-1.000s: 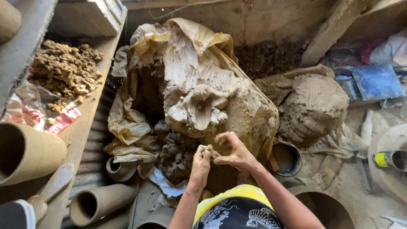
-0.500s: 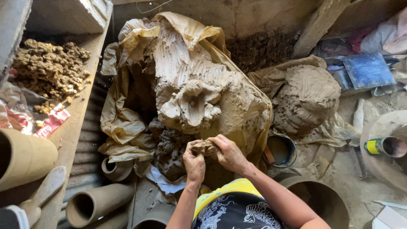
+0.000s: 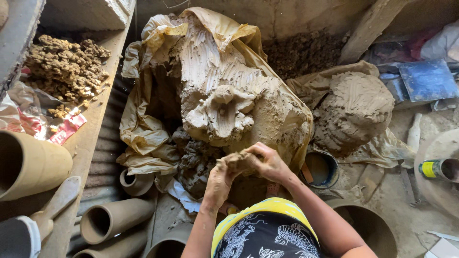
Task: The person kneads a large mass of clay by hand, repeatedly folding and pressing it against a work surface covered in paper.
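My left hand (image 3: 219, 182) and my right hand (image 3: 269, 161) are pressed together around a lump of wet clay (image 3: 235, 159) just above my lap. Both are smeared with clay. Right behind them rises a big clay mound (image 3: 229, 91), scored with finger grooves and lying on yellowish plastic sheet (image 3: 138, 129). Darker crumbly clay (image 3: 193, 160) sits at the mound's foot, left of my hands.
A smaller clay mound (image 3: 356, 107) stands to the right, with a small round pot of water (image 3: 321, 168) before it. Clay tubes (image 3: 107, 220) lie lower left. A shelf at left holds dry clay crumbs (image 3: 64, 69). A wheel edge (image 3: 442, 177) is far right.
The lump that my hands were pulling off the mound has come away and sits between both hands, which have closed tighter around it and shifted slightly toward me.
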